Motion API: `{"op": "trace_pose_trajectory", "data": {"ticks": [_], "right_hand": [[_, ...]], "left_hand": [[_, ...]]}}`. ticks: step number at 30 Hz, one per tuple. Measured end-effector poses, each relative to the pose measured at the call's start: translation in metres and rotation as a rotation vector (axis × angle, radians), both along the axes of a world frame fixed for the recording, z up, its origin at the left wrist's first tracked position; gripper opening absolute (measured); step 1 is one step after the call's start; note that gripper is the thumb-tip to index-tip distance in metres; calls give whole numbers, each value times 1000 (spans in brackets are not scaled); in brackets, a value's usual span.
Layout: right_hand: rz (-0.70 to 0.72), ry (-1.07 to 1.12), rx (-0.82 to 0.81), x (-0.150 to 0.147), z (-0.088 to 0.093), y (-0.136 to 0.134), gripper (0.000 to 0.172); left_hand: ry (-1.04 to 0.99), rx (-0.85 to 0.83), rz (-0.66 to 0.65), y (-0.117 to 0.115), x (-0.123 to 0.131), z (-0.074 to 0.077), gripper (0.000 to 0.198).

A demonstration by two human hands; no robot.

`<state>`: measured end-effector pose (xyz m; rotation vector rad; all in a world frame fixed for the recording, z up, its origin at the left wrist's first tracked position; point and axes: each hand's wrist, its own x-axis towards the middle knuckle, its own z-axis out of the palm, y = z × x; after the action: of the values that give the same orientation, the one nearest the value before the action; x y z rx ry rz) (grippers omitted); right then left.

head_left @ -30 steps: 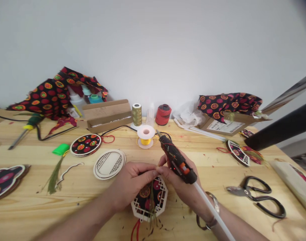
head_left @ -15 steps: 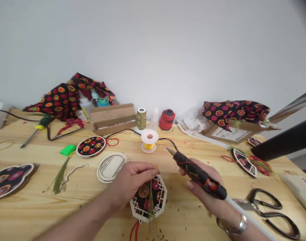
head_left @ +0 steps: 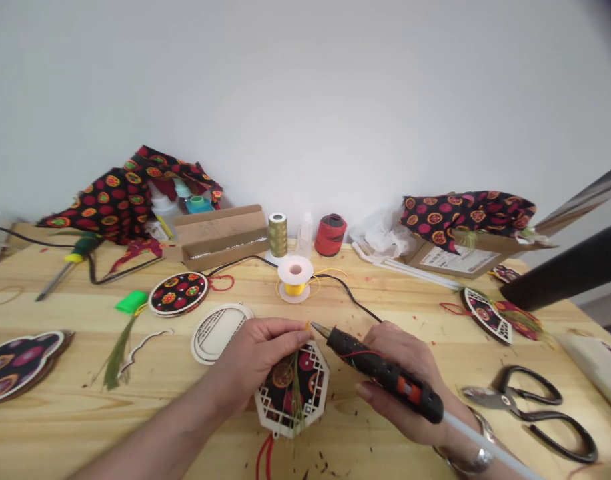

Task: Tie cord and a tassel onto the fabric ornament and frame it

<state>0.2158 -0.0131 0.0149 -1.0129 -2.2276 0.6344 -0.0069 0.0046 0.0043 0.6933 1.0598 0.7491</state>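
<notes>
While glue gun points forward-left (long axis diagonal), right grip wraps it; left grip pinches tassel.

Wears a shiny silver bracelet on the right wrist, wide and smooth, round like a hoop. Has a thin dark curved part there too, on the side nearer the thumb. Shows a bare right hand, a bare left hand, and a left forearm bare right down to the bottom of the view.
</notes>
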Motion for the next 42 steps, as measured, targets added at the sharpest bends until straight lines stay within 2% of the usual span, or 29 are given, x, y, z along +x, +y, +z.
{"op": "trace_pose_trajectory", "data": {"ticks": [31, 42], "right_hand": [[-34, -85, 47, -2, -3, 2, 22], [0, -84, 48, -3, -4, 2, 20]], "left_hand": [[42, 26, -4, -1, 0, 2, 17], [18, -1, 19, -3, 0, 1, 15]]}}
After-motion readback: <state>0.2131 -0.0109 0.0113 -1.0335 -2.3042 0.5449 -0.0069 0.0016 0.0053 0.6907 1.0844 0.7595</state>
